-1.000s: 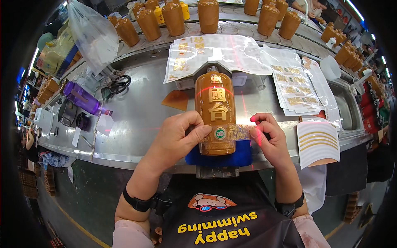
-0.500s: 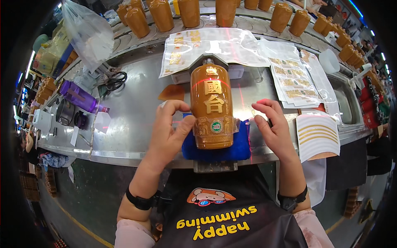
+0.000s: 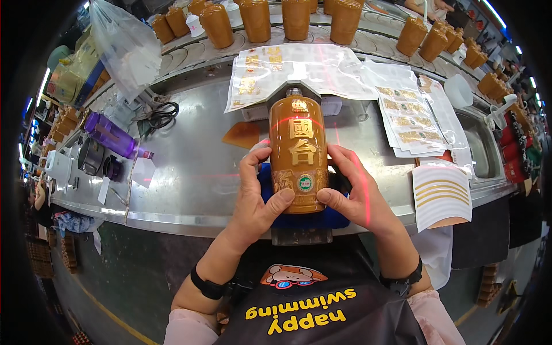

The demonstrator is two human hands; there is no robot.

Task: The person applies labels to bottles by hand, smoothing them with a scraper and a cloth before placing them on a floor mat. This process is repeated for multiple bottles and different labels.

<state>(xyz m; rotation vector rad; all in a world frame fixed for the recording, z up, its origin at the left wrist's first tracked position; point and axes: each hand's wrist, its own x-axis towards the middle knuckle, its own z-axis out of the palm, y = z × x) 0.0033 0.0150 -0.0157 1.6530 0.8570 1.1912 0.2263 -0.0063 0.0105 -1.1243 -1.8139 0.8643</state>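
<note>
A glossy brown bottle (image 3: pixel 286 138) with raised gold characters lies on its back, base toward me and neck in a dark angular rest (image 3: pixel 313 94). Round its lower part runs a clear patterned label (image 3: pixel 287 177) with a green round mark. A blue cushion (image 3: pixel 335 219) is under the base. My left hand (image 3: pixel 257 195) grips the bottle's left side, thumb pressed on the label's lower edge. On the opposite side my right hand (image 3: pixel 355 187) holds it too, fingers along the flank and thumb low on the front. The undersides of both grips are hidden.
Label sheets (image 3: pixel 402 109) lie at the right, near a white card with gold curved strips (image 3: pixel 443 192). Several brown bottles (image 3: pixel 296 20) stand along the conveyor behind. A purple flask (image 3: pixel 109 133) and black cable (image 3: pixel 164 114) are at the left; a sink (image 3: pixel 486 149) is far right.
Both hands have closed in from either side and now grip the bottle; before, they hovered apart from it. The bottles on the conveyor have shifted.
</note>
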